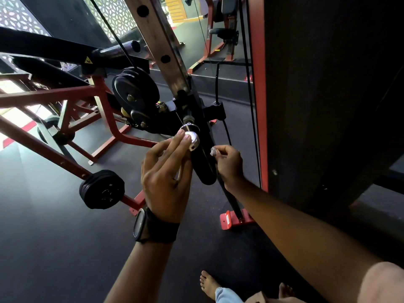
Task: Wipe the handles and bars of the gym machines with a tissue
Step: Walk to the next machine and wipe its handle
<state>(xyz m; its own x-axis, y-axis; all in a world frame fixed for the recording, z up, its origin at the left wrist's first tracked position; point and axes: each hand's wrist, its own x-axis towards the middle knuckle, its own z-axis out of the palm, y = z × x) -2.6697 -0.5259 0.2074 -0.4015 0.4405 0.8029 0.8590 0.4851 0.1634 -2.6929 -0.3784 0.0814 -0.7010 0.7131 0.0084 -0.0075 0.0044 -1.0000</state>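
Small crumpled tissue [213, 151] pinched at right hand [229, 166] fingertips, just beside black handle [205, 173], possibly touching, hard to tell. Light, soft, easily torn; best kept wadded, pressed firmly against metal. Left hand [166, 173] unclenched, straight fingertips resting on silver knob [194, 139].

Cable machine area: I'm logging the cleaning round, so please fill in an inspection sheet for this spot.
Surface: dark rubber floor.
Job's things: crumpled tissue; silver knob on the machine's black carriage.
Clutter: nothing seen.
Hands: left hand touches the silver knob with its fingertips; right hand pinches the tissue.
Cables: black cable hangs beside the carriage, near the right hand.
Surroundings: red-framed machine, weight plates.
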